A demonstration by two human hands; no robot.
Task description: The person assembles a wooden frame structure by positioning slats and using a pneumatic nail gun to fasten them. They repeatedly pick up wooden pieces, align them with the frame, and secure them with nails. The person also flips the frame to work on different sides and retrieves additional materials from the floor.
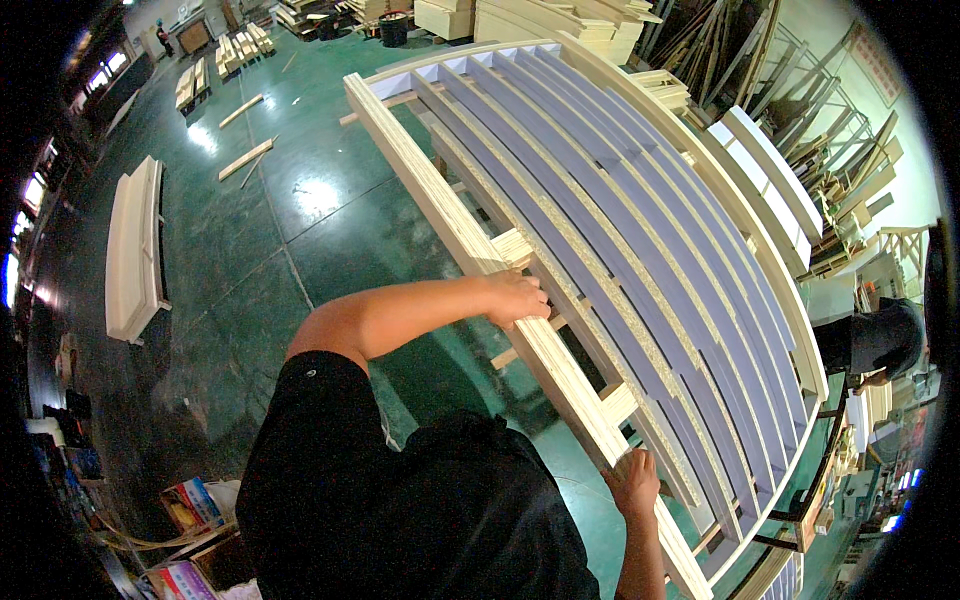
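So on the far left a long cream panel (pixel 135 250) sat on the green floor (pixel 330 235), out toward the floor's left edge. Nearer the person, by the floor's bottom left corner, there were a couple of boxes (pixel 192 507), kinda jumbled together with other bits. Further up, two loose boards (pixel 245 160) lay apart from each other, and past those were stacks of lumber (pixel 245 46) near the floor's far edge, with a black bucket (pixel 394 30) a bit to their right.

Then came the big wooden frame (pixel 808 345), set at a slant, with a thick pale beam (pixel 430 185) running the full length of its left edge. The left hand (pixel 517 298) reached across and was curled over that beam around mid-length, right by a short block (pixel 514 247). The right hand (pixel 636 484) was closed around the same beam, closer to the frame's bottom corner; couldn't tell how far its fingers went underneath.

Right of the hands, long purple-grey slats (pixel 640 270) ran side by side, bowing along the frame. Beyond its right edge, white panels (pixel 770 185) leaned near scrap wood, and another person (pixel 880 338) in dark clothes was just past the lower right side.
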